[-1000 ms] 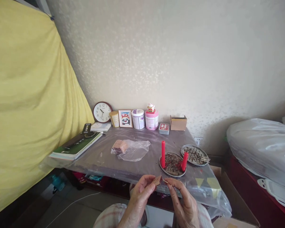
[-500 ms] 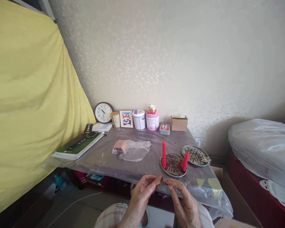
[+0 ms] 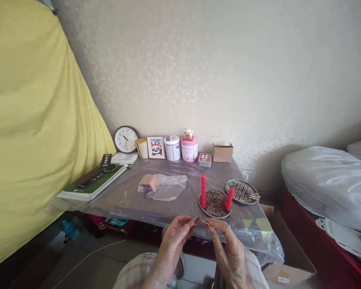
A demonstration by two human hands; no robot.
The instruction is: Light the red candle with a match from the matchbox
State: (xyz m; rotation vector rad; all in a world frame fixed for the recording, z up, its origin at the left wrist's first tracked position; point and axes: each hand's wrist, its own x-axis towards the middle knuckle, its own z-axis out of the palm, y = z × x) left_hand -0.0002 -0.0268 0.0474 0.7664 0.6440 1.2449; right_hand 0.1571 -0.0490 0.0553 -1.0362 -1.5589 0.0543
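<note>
Between thumb and fingers, my left hand (image 3: 175, 237) pinches a small matchbox (image 3: 194, 222) just in front of the table edge. My right hand (image 3: 227, 245) pinches a thin match (image 3: 204, 222), its reddish tip close to the box's side with a small gap between them. Beyond my hands, a round metal plate (image 3: 214, 212) with a dark, speckled surface bears a tall red candle (image 3: 203, 192) and a shorter, leaning red candle (image 3: 229, 199). Neither candle shows a flame. Several more matchboxes (image 3: 149, 183) lie stacked in a clear plastic bag (image 3: 170, 188).
A second metal plate (image 3: 237, 188) holds several thin sticks (image 3: 254, 196). At the back stand a clock (image 3: 126, 139), a framed panda picture (image 3: 156, 147), canisters (image 3: 172, 148) and an open cardboard box (image 3: 223, 153). Books (image 3: 93, 184) lie left, beside a yellow curtain (image 3: 39, 120).
The match has come away from the matchbox, leaving a small gap. The whole scene has shifted slightly left and up as my head turned; the things on the table stay in place.
</note>
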